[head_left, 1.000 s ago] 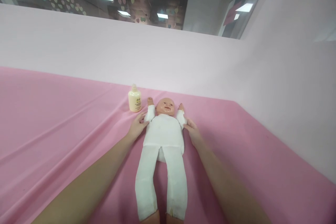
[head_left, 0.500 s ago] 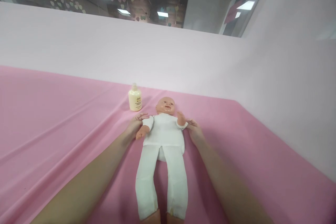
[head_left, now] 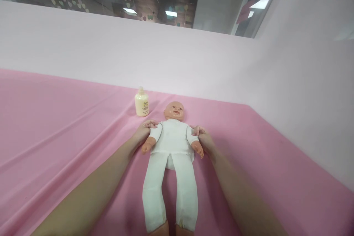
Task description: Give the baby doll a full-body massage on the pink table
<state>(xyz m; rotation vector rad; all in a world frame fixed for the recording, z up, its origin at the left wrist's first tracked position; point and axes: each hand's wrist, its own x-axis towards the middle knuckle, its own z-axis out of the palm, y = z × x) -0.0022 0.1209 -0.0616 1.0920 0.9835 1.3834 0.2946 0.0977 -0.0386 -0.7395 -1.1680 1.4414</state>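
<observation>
A baby doll with a white cloth body lies on its back on the pink sheet, head at the far end and legs toward me. My left hand is closed around the doll's upper arm on the left side of the view. On the other side, my right hand grips the doll's arm, fingertips on the white sleeve. Both doll arms point down along its sides, their plastic hands below my fingers. The doll's feet are cut off by the lower frame edge.
A pale yellow bottle with a pump-like top stands left of the doll's head. Behind the sheet rises a white wall with a window above it, and another wall closes the right side.
The doll's right-side arm has swung from pointing up to lying down along its body. My left fingers, stretched out before, have closed on the other arm, which hangs slightly lower.
</observation>
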